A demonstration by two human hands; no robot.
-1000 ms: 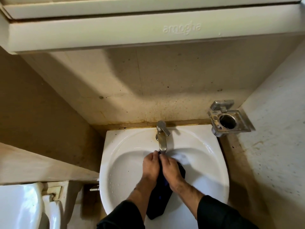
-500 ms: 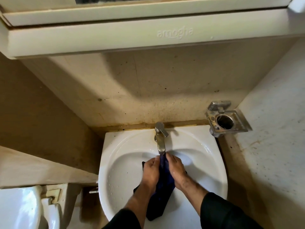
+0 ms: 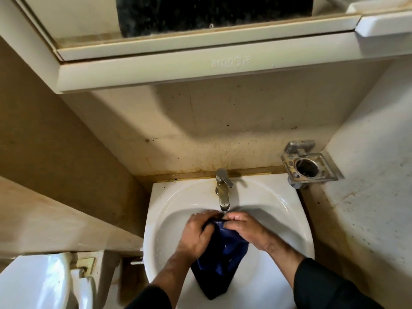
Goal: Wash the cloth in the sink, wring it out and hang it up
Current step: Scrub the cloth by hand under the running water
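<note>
Dark blue cloth (image 3: 223, 259) in the white sink (image 3: 296, 230), top edge bunched just under the tap (image 3: 223, 192) spout; left hand (image 3: 198, 235) and right hand (image 3: 243, 228) both curled round that upper end, knuckles nearly touching; long axis runs from the spout toward the person, tail hanging free below the hands; judged mid-wash, neither hand nearer; wringing means twisting along this axis.

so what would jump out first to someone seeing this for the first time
Two bare hands, the left hand and the right hand, meet in the middle of the white sink, both gripping the top of a dark blue cloth just under the steel tap. The cloth hangs down into the basin toward the viewer. Next comes the empty metal holder on the stained wall to the right.
</note>
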